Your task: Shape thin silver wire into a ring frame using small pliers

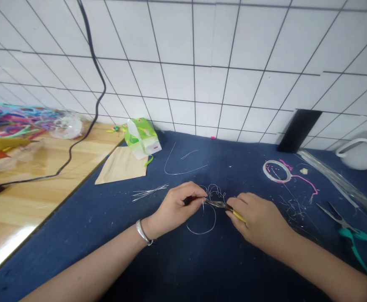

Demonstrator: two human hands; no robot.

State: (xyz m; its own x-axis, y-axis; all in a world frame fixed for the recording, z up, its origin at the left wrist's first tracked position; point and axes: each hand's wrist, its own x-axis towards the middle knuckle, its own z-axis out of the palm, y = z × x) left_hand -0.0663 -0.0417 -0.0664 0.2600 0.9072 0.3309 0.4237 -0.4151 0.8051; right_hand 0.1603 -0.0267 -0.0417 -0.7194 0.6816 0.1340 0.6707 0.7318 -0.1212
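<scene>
My left hand (188, 201) pinches a thin silvery wire (214, 220), which hangs in a round loop below the fingers. More curls of wire (214, 190) rise just behind the fingertips. Closed around the yellow handle of a pair of pliers (219, 204), my right hand (255, 218) points their dark jaws left. The jaw tips meet the wire right at my left fingertips; whether they bite on it is too small to tell. Straight wire pieces (150, 192) lie in a bundle left of my left hand.
Teal-handled pliers (350, 230) lie at the right, near wire scraps (296, 209) and a white ring (276, 171) with pink strands. A bent wire (186, 173) lies behind my hands. At left are a green packet (141, 136), a yellow glue gun (1, 151) and a black cable (100, 98).
</scene>
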